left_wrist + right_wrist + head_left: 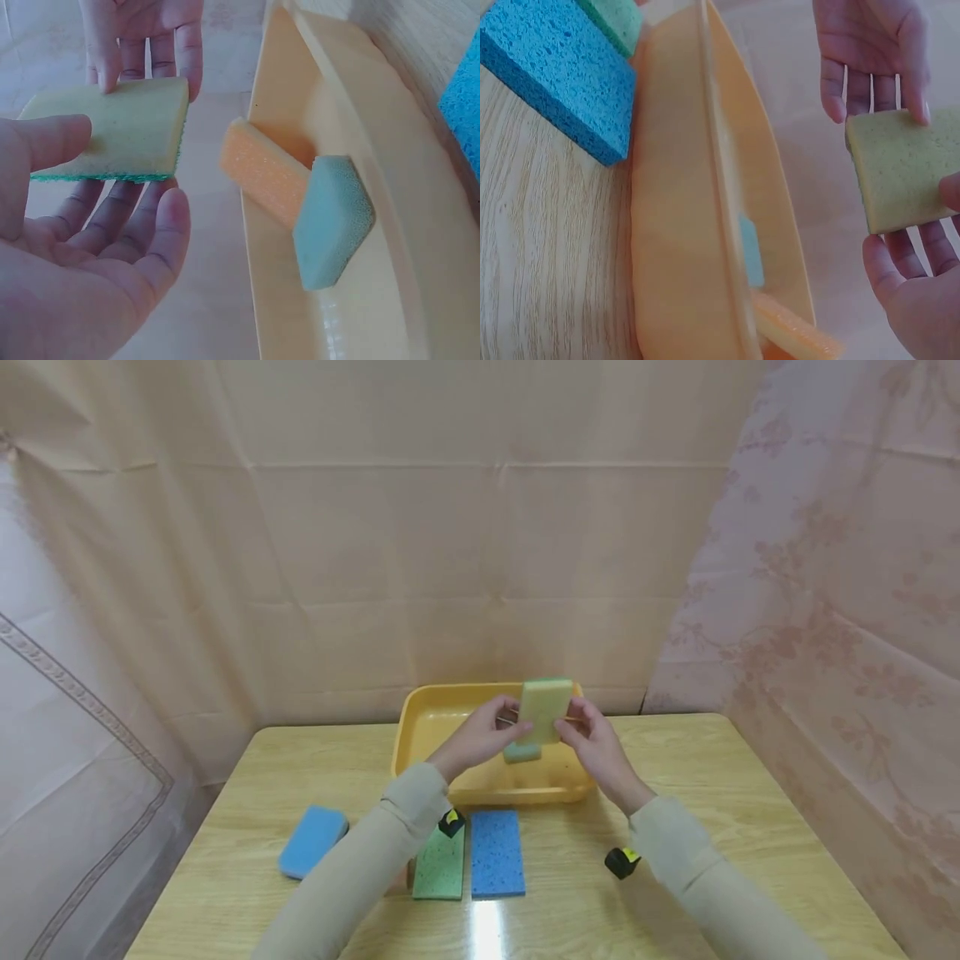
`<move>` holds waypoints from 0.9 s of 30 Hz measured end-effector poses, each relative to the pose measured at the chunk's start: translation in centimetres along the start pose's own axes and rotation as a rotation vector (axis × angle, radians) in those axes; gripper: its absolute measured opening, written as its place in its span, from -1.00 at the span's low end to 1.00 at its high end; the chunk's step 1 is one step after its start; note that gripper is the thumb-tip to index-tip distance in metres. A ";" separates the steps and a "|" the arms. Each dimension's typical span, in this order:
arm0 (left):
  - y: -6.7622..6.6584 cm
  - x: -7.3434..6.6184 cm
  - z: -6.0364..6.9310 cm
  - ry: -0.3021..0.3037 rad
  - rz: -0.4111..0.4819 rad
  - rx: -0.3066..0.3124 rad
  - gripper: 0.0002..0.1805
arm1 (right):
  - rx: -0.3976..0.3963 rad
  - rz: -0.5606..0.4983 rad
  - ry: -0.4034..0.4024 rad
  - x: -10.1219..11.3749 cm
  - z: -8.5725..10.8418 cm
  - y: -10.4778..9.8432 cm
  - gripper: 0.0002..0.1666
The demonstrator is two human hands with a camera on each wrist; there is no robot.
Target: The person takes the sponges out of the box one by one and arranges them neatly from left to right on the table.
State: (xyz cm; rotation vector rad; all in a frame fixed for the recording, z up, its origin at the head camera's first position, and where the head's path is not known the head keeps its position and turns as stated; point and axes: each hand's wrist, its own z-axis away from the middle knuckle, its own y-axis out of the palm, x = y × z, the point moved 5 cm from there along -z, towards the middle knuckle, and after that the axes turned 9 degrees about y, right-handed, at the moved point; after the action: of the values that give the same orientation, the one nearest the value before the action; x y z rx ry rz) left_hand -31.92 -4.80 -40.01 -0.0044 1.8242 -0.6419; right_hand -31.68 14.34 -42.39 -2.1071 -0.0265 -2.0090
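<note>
Pinching a green-backed yellow sponge (546,712) between thumbs and half-open fingers of left hand (482,735) and right hand (597,747), over a yellow tray (487,796) holding an orange sponge (262,171) and a teal sponge (330,223), beyond a speckled blue sponge (498,853).

Here's the head view, high up, facing forward and down, catching both far corners of the table (727,785); close in, left-wrist view looks rightward, right-wrist view leftward, both sharing the tray's near rim (510,796) and the pale yellow sponge (545,714).
</note>
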 end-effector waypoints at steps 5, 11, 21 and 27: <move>-0.2 -0.6 0.9 0.054 -0.001 -0.031 -0.60 | 0.017 -0.005 -0.035 0.5 0.4 0.1 -0.49; -0.3 -1.2 1.7 0.071 0.019 -0.055 -0.59 | 0.046 0.000 -0.048 0.9 0.9 0.1 -0.48; -0.3 -1.4 2.9 0.061 0.077 -0.086 -0.57 | 0.091 -0.004 -0.034 1.3 1.6 0.1 -0.41; 0.0 -1.5 3.5 0.073 0.129 -0.099 -0.57 | 0.115 0.006 -0.019 1.3 2.2 -0.1 -0.37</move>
State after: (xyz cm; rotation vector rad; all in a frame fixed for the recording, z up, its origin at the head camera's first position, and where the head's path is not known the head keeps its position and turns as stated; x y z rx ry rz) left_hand -28.25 -5.81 -39.43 0.0709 1.9084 -0.4655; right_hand -29.49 14.66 -41.15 -2.0529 -0.1362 -1.9353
